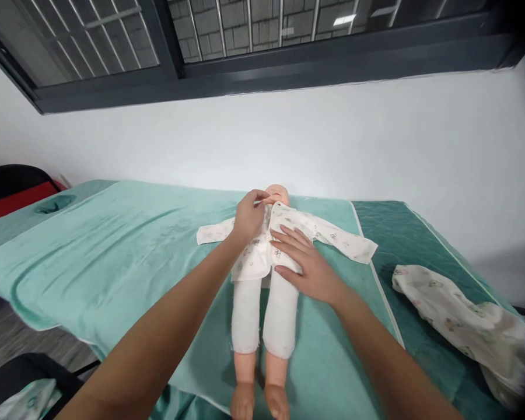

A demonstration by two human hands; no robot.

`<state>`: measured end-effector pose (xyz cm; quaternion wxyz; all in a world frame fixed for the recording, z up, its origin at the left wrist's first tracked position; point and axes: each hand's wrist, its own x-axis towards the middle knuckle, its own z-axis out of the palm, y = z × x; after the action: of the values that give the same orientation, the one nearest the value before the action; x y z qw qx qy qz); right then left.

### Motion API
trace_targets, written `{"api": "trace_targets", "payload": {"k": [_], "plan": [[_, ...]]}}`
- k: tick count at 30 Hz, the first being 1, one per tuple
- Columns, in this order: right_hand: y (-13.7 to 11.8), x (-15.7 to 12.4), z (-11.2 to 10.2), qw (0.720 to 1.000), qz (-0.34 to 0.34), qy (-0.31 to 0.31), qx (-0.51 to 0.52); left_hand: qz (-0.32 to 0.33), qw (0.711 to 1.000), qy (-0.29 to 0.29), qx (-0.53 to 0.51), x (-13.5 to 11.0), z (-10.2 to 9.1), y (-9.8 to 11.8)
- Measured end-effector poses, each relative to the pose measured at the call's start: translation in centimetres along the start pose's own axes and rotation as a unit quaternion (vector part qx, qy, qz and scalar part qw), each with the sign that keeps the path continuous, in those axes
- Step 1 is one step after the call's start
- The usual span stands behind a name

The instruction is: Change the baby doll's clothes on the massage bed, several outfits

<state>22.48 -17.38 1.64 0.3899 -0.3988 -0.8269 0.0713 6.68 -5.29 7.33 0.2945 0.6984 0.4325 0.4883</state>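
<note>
A baby doll (276,193) lies on its back on a light green towel (114,245), head toward the wall, feet toward me. It wears a white printed top (332,233) with sleeves spread out and white leggings (262,315). My left hand (248,217) is closed, pinching the top's fabric at the doll's neck. My right hand (304,265) lies flat with fingers stretched out on the doll's belly, pressing the top down.
The towel covers a dark green padded table (420,245) against a white wall. A second white printed garment (464,321) lies crumpled at the right. A red and black seat (13,192) stands at far left. A dark-framed window runs above.
</note>
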Motion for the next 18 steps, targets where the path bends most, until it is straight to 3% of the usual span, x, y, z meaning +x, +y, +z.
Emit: {"api": "trace_targets", "payload": {"k": [5,8,11,18], "plan": [[-0.2,-0.2,-0.1,0.999,-0.003,0.034,0.034,-0.065,0.995,0.044,0.053,-6.3,-4.3,-3.5],[-0.4,-0.4,0.0,0.998,0.002,0.043,0.045,-0.123,0.991,0.009,0.051,-10.8,-6.0,-5.5],[-0.8,-0.9,0.3,0.997,0.006,0.052,0.052,-0.121,0.991,-0.042,0.049,-14.0,-6.9,-6.2],[-2.4,-3.9,1.3,0.993,0.046,0.085,0.073,-0.027,0.981,-0.094,0.171,-15.6,-7.2,-5.8]]}}
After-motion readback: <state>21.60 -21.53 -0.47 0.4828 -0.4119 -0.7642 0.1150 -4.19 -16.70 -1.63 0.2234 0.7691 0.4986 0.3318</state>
